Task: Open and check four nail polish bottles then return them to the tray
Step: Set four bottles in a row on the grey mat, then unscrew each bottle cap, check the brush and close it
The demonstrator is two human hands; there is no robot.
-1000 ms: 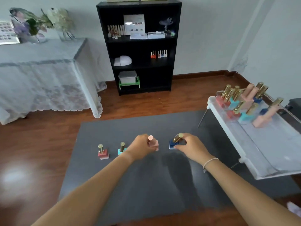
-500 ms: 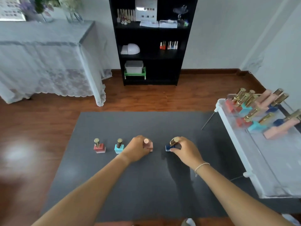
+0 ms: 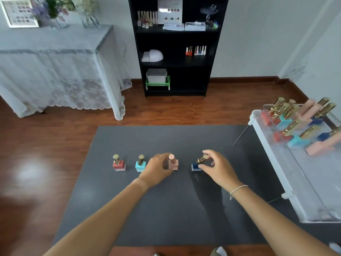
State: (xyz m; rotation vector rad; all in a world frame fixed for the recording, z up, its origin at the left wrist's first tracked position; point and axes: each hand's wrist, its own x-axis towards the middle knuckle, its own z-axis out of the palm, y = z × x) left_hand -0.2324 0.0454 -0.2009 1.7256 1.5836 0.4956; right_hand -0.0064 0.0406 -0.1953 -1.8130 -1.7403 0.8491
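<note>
Several nail polish bottles stand in a row on a dark grey mat. From the left: a red bottle with a gold cap, a light blue bottle with a gold cap, a pink bottle and a dark blue bottle. My left hand is closed around the pink bottle, which stands upright. My right hand pinches the gold cap of the dark blue bottle, which leans to the right. A clear tray on white legs at the right holds several more bottles.
A black shelf unit with polish bottles and a nail lamp stands against the far wall. A table under a lace cloth is at the back left. Wooden floor surrounds the mat.
The camera view has tilted down and shifted. Both hands stay on the same two bottles; my right fingers have spread a little over the blue bottle's cap.
</note>
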